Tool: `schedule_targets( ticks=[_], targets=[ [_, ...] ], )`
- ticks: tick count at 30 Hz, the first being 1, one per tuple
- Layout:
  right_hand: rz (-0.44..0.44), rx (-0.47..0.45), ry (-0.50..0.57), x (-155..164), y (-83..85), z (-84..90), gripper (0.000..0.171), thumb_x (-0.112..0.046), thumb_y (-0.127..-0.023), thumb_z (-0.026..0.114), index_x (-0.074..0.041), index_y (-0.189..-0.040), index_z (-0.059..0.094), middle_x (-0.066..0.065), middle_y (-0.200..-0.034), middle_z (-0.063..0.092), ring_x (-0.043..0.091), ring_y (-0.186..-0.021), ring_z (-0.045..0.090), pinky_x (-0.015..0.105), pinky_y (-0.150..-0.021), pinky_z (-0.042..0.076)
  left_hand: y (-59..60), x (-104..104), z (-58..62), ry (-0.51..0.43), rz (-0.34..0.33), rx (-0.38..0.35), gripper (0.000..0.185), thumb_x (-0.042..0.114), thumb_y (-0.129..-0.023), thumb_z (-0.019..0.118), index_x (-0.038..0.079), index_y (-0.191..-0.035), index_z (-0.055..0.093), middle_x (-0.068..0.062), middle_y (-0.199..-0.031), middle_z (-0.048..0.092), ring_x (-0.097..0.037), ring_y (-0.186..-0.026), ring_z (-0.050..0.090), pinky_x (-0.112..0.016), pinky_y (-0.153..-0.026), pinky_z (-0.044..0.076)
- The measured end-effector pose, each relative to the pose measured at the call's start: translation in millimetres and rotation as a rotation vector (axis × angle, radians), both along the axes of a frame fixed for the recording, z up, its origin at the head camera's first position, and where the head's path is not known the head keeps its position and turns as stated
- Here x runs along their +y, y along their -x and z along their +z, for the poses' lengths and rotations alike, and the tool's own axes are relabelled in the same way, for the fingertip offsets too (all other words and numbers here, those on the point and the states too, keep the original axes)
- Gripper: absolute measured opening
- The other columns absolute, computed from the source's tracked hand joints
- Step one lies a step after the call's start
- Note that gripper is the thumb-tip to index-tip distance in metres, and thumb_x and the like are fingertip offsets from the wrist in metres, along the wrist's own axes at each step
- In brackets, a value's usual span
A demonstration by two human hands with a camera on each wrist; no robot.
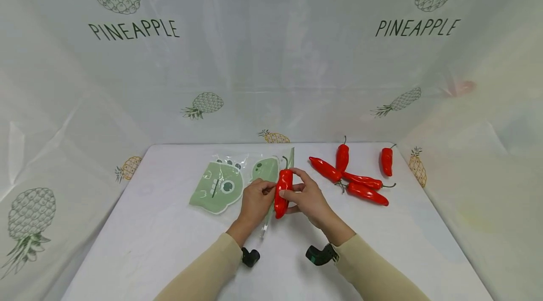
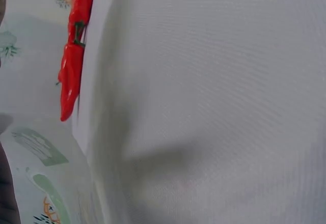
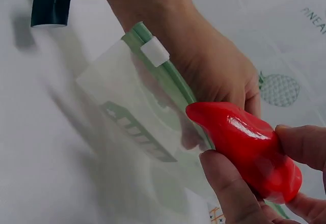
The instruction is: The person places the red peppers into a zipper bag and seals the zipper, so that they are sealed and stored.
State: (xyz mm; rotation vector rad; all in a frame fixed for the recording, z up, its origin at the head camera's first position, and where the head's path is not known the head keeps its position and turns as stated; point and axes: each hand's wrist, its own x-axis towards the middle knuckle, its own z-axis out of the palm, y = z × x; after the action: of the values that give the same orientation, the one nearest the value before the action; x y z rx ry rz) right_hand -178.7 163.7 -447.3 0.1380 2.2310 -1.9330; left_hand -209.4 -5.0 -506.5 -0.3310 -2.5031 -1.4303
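We are holding a red pepper [image 1: 283, 193] in our right hand [image 1: 308, 199], thumb and fingers [image 3: 230, 193] curling around its fat body, and its tip is pointing at the mouth of a clear zip bag [image 3: 135, 114]. Our left hand [image 1: 256, 199] is gripping that bag at its green zip strip [image 3: 168, 74], where a white slider [image 3: 155, 51] is sitting; the pepper's tip is touching the strip, just beside the left hand. Both hands are meeting over the middle of the white table [image 1: 161, 239], close together, each one closing on its own thing. A second bag with a green cartoon print [image 1: 217, 187] is lying flat just to the left of our left hand. To the right, near the back edge, five more red peppers are lying: four in a loose cluster [image 1: 348, 178], touching or crossing one another, and one apart [image 1: 386, 161] further right. A sheet printed with pineapples [image 1: 271, 56] is hanging behind and beside the table.
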Motion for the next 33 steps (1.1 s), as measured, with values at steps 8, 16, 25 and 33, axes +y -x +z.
schedule_targets(
  ticks=[8, 16, 25, 33],
  targets=[
    [0.014, -0.017, -0.073, 7.0, -3.9, -8.3, 0.080, -0.013, -0.090, 0.082, -0.017, -0.159, 0.043, 0.021, -0.117, 0.063, 0.030, -0.097, 0.071, 0.045, -0.064, 0.065, 0.8, -1.8, 3.9, -0.055, 0.043, 0.042, 0.009, 0.017, -0.095, 0.080, 0.012, -0.102, 0.084, 0.003, -0.084, 0.066, -0.008, -0.075, 0.061, -0.018, -0.066, 0.056],
    [0.047, -0.012, -0.134, 11.7, -5.2, -13.5, 0.078, -0.012, -0.089, 0.082, -0.016, -0.157, 0.045, 0.019, -0.113, 0.064, 0.030, -0.096, 0.070, 0.043, -0.063, 0.065, 3.8, -3.0, 2.5, -0.084, 0.079, 0.090, 0.005, 0.012, -0.093, 0.082, 0.011, -0.098, 0.083, 0.001, -0.083, 0.066, -0.008, -0.074, 0.062, -0.018, -0.065, 0.054],
    [0.107, -0.019, -0.137, 10.7, -11.6, -10.0, 0.076, -0.014, -0.087, 0.083, -0.016, -0.155, 0.048, 0.018, -0.112, 0.065, 0.028, -0.091, 0.071, 0.044, -0.063, 0.065, 5.9, -5.7, 2.5, -0.081, 0.108, 0.035, 0.007, 0.013, -0.095, 0.080, 0.012, -0.100, 0.084, 0.002, -0.083, 0.065, -0.009, -0.075, 0.061, -0.018, -0.066, 0.054],
    [0.069, -0.086, -0.115, 17.5, -2.2, 0.1, 0.077, -0.015, -0.087, 0.083, -0.013, -0.156, 0.047, 0.021, -0.118, 0.064, 0.031, -0.095, 0.071, 0.044, -0.063, 0.065, -6.5, -5.8, -0.6, 0.141, -0.026, 0.200, 0.010, 0.014, -0.095, 0.079, 0.014, -0.105, 0.083, 0.004, -0.084, 0.064, -0.007, -0.075, 0.057, -0.017, -0.065, 0.054]
  ],
)
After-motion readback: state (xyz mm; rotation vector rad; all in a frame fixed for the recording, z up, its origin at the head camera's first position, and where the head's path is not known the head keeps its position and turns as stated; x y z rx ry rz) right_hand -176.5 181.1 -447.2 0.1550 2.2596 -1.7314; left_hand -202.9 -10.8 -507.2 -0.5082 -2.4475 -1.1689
